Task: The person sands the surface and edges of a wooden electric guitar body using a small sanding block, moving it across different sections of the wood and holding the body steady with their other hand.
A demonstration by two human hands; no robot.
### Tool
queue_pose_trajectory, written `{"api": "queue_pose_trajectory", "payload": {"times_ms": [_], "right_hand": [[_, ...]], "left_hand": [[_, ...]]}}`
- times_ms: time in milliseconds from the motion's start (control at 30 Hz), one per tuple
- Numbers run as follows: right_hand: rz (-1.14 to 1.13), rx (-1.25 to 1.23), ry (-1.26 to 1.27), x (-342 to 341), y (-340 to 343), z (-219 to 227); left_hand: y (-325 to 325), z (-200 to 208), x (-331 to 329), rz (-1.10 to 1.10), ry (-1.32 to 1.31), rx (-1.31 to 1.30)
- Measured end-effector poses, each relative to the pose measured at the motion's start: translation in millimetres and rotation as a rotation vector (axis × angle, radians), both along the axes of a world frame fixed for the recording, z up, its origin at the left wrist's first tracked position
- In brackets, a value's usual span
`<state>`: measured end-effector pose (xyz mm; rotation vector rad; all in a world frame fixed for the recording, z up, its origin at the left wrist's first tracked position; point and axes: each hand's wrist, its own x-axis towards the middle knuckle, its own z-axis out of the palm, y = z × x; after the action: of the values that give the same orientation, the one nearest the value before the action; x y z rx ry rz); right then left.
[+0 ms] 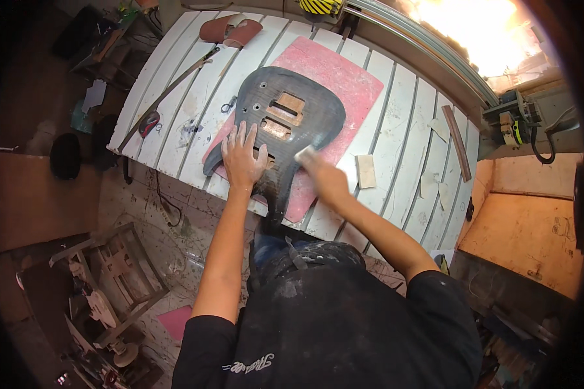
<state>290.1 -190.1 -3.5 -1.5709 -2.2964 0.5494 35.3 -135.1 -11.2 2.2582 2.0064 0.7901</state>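
A dark electric guitar body (319, 107) with cut-out cavities and drilled holes lies on a dusty pink mat (360, 74), its narrow end toward me. My left hand (241, 159) rests on the left side of the body with its fingers spread, touching the surface beside the cavities. At the right edge of the body, near the inner curve, my right hand (329, 181) is closed on a small pale sanding pad (304, 154). Motion slightly blurs that hand. The pad's underside is hidden.
The white slatted table (396, 117) carries a pale rectangular block (365, 171) right of my right hand and a brown strip (457, 142) farther right. Curled reddish-brown sheets (230, 30) and a long thin bar (175, 84) lie at the left. A wooden box (525, 227) stands beyond the right edge.
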Motion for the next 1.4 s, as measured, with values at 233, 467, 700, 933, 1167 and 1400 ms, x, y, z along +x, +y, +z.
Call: {"api": "queue_pose_trajectory", "payload": {"times_ms": [233, 467, 700, 933, 1167, 1400], "right_hand": [[0.295, -0.074, -0.055, -6, -32, 0], [0.226, -0.199, 0.158, -23, -56, 15], [0.147, -0.123, 0.073, -9, -13, 5], [0.461, -0.194, 0.038, -10, -65, 9], [0.211, -0.040, 0.044, -16, -37, 2], [0.170, -0.080, 0.098, -7, -20, -5]], "left_hand": [[-1, -3, -5, 0.009, 0.025, 0.002], [-2, -2, -4, 0.002, 0.003, 0.006], [-2, -2, -5, 0.009, 0.001, 0.001], [-1, -2, -4, 0.003, -0.011, 0.007], [0, -1, -3, 0.008, -0.010, 0.004], [-2, -3, -5, 0.008, -0.009, -0.005]]}}
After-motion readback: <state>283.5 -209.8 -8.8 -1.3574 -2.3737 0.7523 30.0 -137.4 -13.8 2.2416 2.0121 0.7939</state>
